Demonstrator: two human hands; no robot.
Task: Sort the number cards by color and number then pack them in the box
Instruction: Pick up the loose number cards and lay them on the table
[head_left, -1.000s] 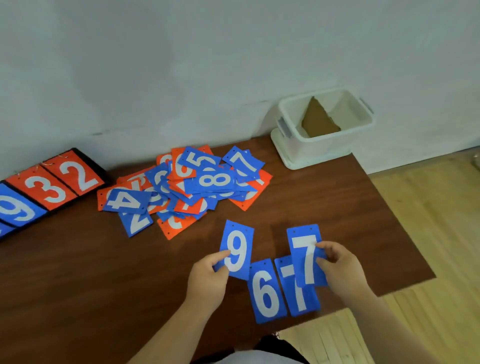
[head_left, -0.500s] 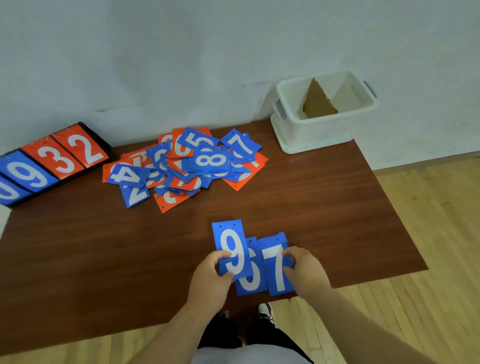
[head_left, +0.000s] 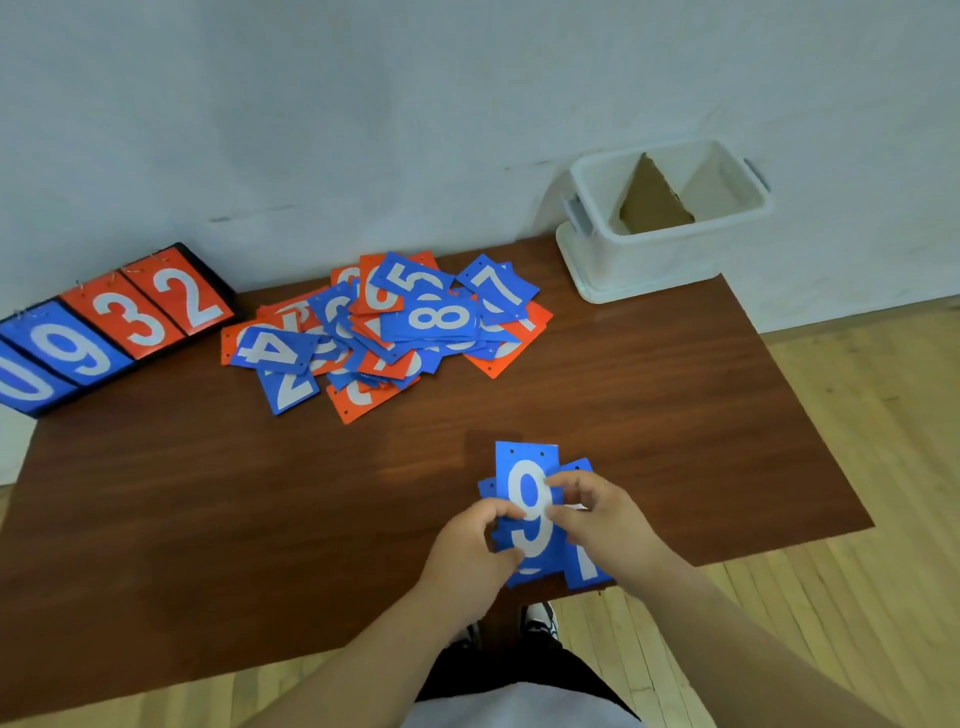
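At six o'clock, left hand (head_left: 467, 548) and right hand (head_left: 610, 525) pinch a few blue number cards (head_left: 525, 462); orange-and-blue card pile (head_left: 395, 327) at eleven lies unsorted, white plastic box (head_left: 649, 257) unpacked.

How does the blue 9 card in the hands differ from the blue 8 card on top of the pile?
The blue 9 card is pinched by the left hand and right hand atop other blue cards near the front edge of the table; the blue 8 card lies untouched on the mixed pile farther back. The 9 reads upright; the 8 lies sideways. Both are blue with white digits.
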